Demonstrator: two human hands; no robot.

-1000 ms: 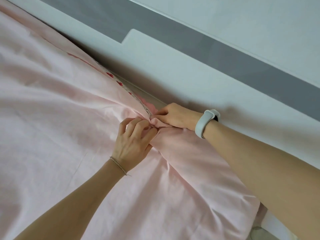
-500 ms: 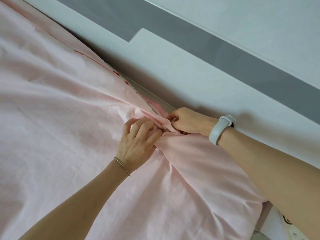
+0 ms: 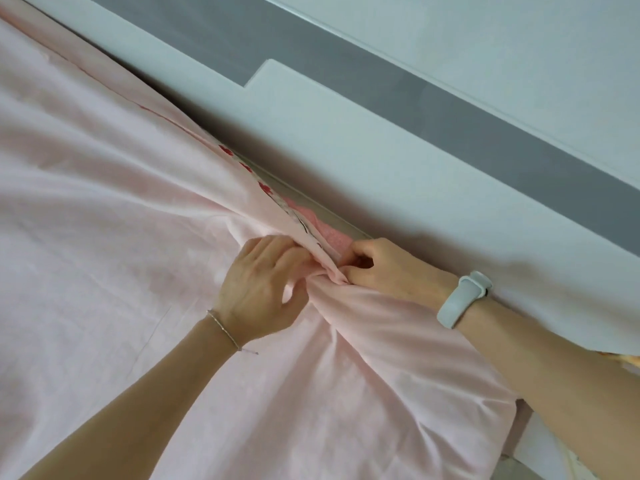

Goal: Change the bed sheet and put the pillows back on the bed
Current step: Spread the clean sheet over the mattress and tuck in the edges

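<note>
A pale pink bed sheet [image 3: 104, 271] covers the bed and bunches into folds where both hands meet near the headboard side. My left hand [image 3: 263, 289] grips a gathered fold of the sheet with curled fingers. My right hand [image 3: 384, 268], with a pale wristband on its wrist, pinches the sheet's edge right beside it. Under the lifted edge shows a strip of another fabric [image 3: 266, 188] with red prints and a darker pink patch. No pillow is in view.
A white stepped headboard panel [image 3: 381, 161] runs diagonally right behind the hands, with a grey wall band [image 3: 450, 109] above it. The sheet's corner hangs over the bed's edge at the lower right [image 3: 485, 410].
Both hands have shifted slightly right along the headboard while holding the bunched sheet. The edge is lifted more, showing more of the red-printed fabric beneath.
</note>
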